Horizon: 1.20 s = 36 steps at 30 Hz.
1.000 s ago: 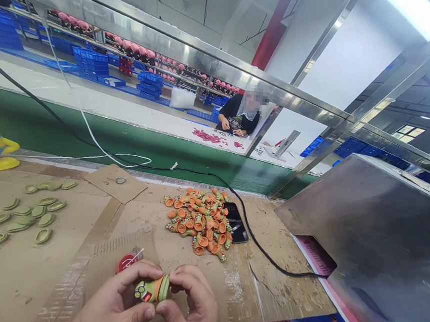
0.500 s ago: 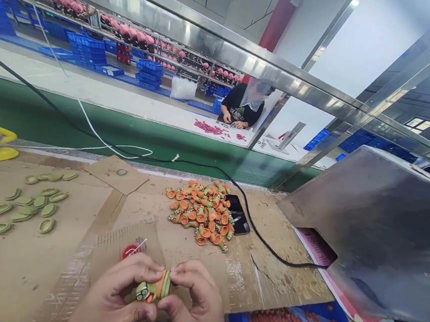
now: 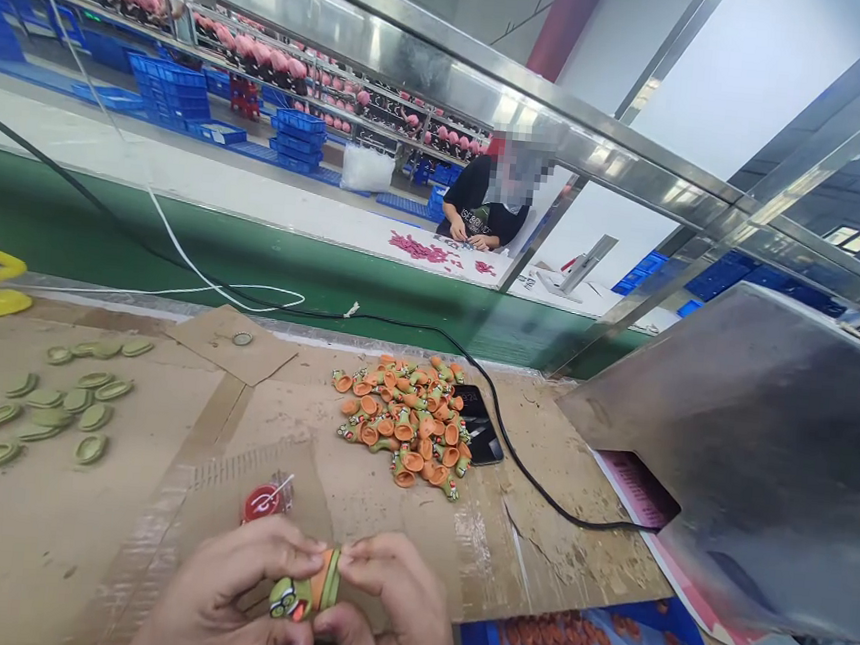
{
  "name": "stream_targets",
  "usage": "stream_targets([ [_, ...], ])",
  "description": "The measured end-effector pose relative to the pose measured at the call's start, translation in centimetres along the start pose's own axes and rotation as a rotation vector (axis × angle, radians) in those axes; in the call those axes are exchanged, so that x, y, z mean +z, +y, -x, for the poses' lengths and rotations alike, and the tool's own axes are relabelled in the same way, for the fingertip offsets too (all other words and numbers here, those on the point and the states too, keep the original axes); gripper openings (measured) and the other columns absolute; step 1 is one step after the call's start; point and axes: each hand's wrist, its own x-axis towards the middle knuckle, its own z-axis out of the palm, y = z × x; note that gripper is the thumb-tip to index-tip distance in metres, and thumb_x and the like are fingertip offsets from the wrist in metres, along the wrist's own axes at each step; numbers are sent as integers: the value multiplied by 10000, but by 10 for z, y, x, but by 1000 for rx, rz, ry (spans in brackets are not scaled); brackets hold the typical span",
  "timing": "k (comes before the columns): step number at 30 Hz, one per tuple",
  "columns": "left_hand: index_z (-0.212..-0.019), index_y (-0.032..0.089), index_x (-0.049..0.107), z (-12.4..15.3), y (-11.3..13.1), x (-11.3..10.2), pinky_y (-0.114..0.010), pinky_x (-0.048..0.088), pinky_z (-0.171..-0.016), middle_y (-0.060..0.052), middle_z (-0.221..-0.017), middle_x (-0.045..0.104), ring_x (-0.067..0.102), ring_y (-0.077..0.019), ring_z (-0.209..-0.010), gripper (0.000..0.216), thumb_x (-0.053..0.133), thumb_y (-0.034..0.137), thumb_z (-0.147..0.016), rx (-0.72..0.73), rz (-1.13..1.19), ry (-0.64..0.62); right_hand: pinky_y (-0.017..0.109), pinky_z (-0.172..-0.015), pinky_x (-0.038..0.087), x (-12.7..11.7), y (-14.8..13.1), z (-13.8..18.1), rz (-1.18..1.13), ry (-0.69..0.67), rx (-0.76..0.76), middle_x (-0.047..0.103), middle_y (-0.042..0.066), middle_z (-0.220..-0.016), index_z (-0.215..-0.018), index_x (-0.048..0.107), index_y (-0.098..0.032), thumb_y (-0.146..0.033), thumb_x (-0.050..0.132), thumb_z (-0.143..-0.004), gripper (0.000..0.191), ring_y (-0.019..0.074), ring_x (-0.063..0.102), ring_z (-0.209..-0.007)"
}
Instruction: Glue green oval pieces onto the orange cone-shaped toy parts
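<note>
Low in the head view, the left hand (image 3: 226, 588) and right hand (image 3: 400, 601) pinch a goggle-eyed green-and-orange figurine (image 3: 311, 593) between them, above the cardboard (image 3: 140, 498). Beyond lies a heap of similar hollow figurines (image 3: 410, 428); green oval pieces (image 3: 78, 401) lie farther left.

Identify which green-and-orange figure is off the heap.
The figure held between the left hand and right hand; the others lie heaped together on the cardboard.

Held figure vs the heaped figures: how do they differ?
The held figure has a green piece at its orange end; many heaped figures show open, hollow orange ends. The held figure sits between left hand and right hand; the heaped figures lie piled over cardboard. Both are green and orange.
</note>
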Motion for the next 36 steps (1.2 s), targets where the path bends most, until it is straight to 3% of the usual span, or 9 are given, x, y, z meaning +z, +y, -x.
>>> stream_targets([
  [4, -1013, 434, 845, 2, 0, -2, -292, 612, -706, -37, -864, 798, 749, -247, -747, 384, 992, 288, -690, -33, 14, -24, 266, -767, 633, 0, 0, 3, -2, -35, 8, 733, 49, -1001, -1150, 716, -286, -259, 788, -928, 236, 192, 751, -891],
  [10, -1027, 451, 842, 1, 0, -5, -304, 623, -704, -43, -882, 805, 761, -270, -767, 452, 1000, 234, -664, -28, -4, -55, 286, -694, 644, 2, -4, -1, -10, 43, -42, 752, 66, -940, -1139, 743, -287, -373, 736, -967, 193, 207, 759, -812],
  [16, -947, 432, 859, 2, 0, -3, -296, 622, -647, -49, -807, 800, 758, -260, -684, 345, 1011, 363, -645, -34, 34, 5, 305, -697, 660, -1, -6, -4, 29, -13, -43, 777, 67, -953, -1095, 764, -283, -355, 793, -920, 192, 222, 772, -814],
  [19, -902, 402, 868, 5, -6, -5, -318, 632, -720, -65, -852, 809, 768, -280, -763, 304, 1011, 381, -635, -112, 69, 16, 283, -706, 655, 2, -8, -6, 26, 36, -54, 771, 49, -937, -1087, 755, -298, -366, 780, -936, 168, 203, 769, -808],
  [23, -964, 295, 859, 9, -17, -2, -387, 613, -934, -108, -1052, 805, 738, -334, -1035, 313, 963, 425, -699, -360, 223, -14, 306, -766, 645, 20, -1, -2, 78, 110, -105, 764, 72, -1003, -1244, 704, -324, -387, 657, -1019, 238, 213, 757, -893],
  [29, -815, 193, 741, 12, -17, 8, -242, 522, -656, -26, -752, 690, 616, -185, -740, 518, 986, 597, -604, -541, 585, 112, 373, -767, 605, 56, 10, 13, 147, 84, -170, 764, 70, -1017, -1247, 665, -330, -461, 567, -1048, 257, 241, 726, -867],
  [31, -825, 180, 733, 14, -10, 2, -205, 470, -616, -21, -764, 686, 586, -143, -699, 502, 1009, 538, -609, -606, 669, 109, 391, -851, 614, 51, 12, 17, 134, 77, -135, 740, 93, -1171, -1318, 629, -328, -558, 527, -1042, 373, 264, 725, -1018],
  [33, -892, 184, 757, 16, 0, -10, -197, 479, -630, -32, -847, 700, 595, -126, -711, 455, 1006, 480, -652, -666, 764, 108, 383, -907, 610, 35, 19, 19, 169, 94, -53, 702, 102, -1268, -1332, 622, -311, -523, 566, -1033, 370, 261, 705, -1104],
  [36, -947, 153, 793, 18, 11, -31, -192, 505, -636, -66, -898, 698, 605, -117, -713, 428, 978, 457, -710, -711, 902, 95, 317, -805, 609, 5, 47, 21, 255, 134, 128, 718, 96, -1148, -1243, 665, -237, -368, 585, -1031, 262, 206, 713, -944],
])
